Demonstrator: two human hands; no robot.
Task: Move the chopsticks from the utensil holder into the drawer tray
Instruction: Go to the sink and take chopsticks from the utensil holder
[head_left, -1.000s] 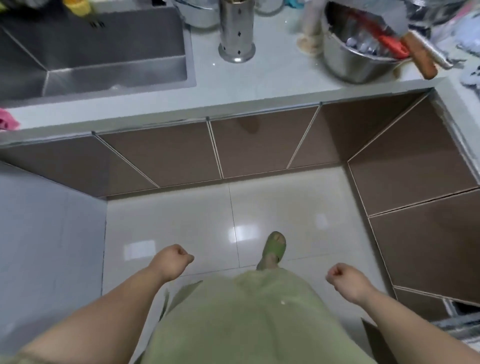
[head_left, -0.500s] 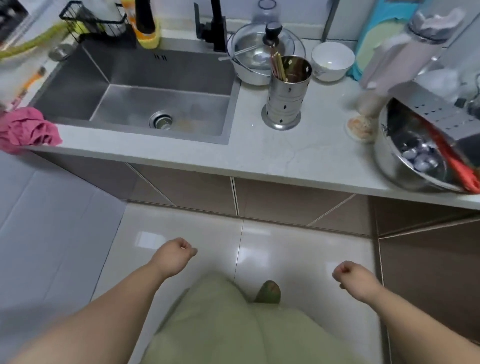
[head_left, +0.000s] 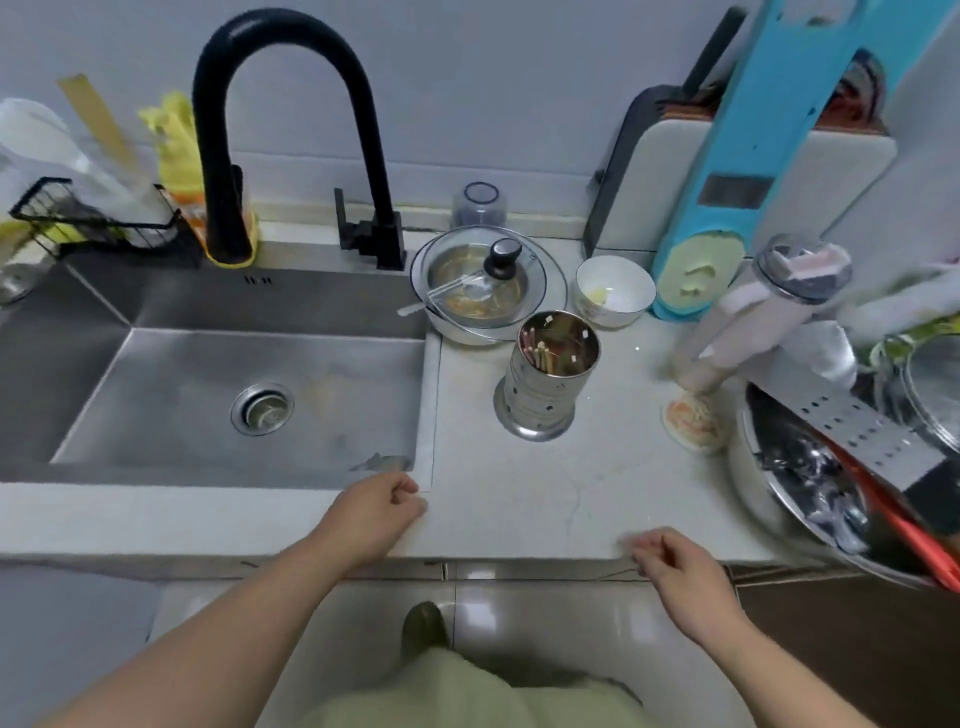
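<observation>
A perforated steel utensil holder (head_left: 545, 387) stands upright on the white counter, right of the sink. Several chopsticks (head_left: 539, 353) stand inside it, their tips showing at its left rim. My left hand (head_left: 376, 512) hovers over the counter's front edge near the sink corner, fingers loosely curled, holding nothing. My right hand (head_left: 675, 564) is at the counter's front edge further right, fingers also curled and empty. Both hands are well short of the holder. No drawer or tray is in view.
A steel sink (head_left: 234, 389) with a black tap (head_left: 291, 130) fills the left. Behind the holder sit a lidded pot (head_left: 488, 283) and a white bowl (head_left: 615, 291). A steel basin (head_left: 831, 493) with utensils crowds the right, beside a tilted bottle (head_left: 748, 332).
The view has risen from the floor and cabinet fronts to the counter top. Both hands have come up from beside my body to the counter's front edge.
</observation>
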